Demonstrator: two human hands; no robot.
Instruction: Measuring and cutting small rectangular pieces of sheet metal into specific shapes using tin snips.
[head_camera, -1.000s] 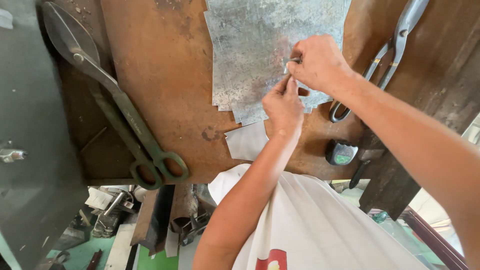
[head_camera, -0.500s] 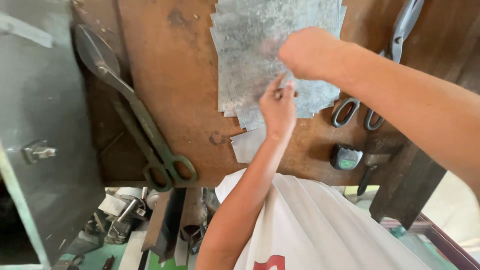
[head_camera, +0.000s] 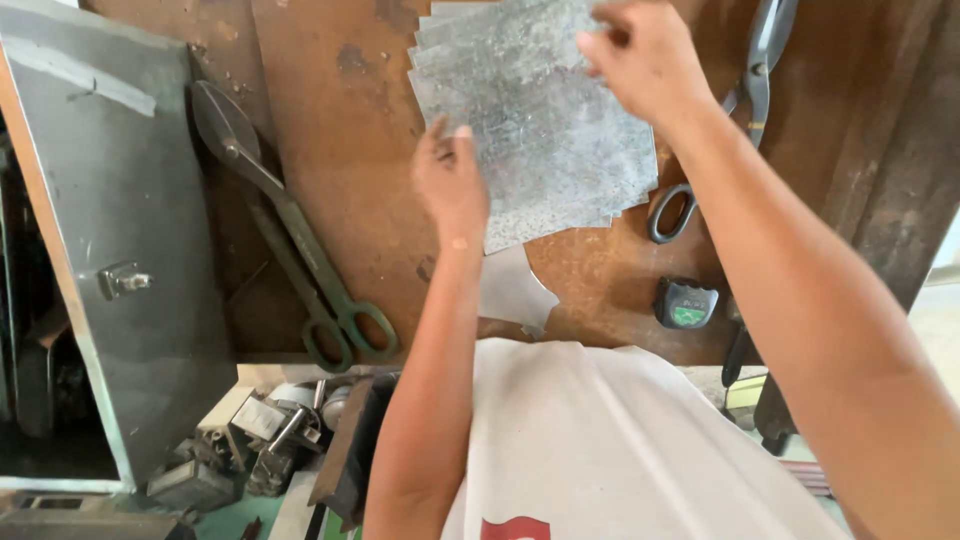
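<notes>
Rust-brown and scuffed, the worktop (head_camera: 330, 180) is covered near its middle by a fanned stack of galvanized metal sheets (head_camera: 545, 140), with green-handled tin snips (head_camera: 290, 235) laid to the left, a second pair of snips (head_camera: 735, 105) to the right, and a small tape measure (head_camera: 685, 302) near the front edge. The left hand (head_camera: 452, 180) is raised from a straight forearm, fingers curled and pinched at the left edge of the top sheet. The right hand (head_camera: 645, 55) is reached across from the right with the wrist bent, its fingers closed loosely over the stack's upper part; whether a sheet is actually gripped cannot be told.
</notes>
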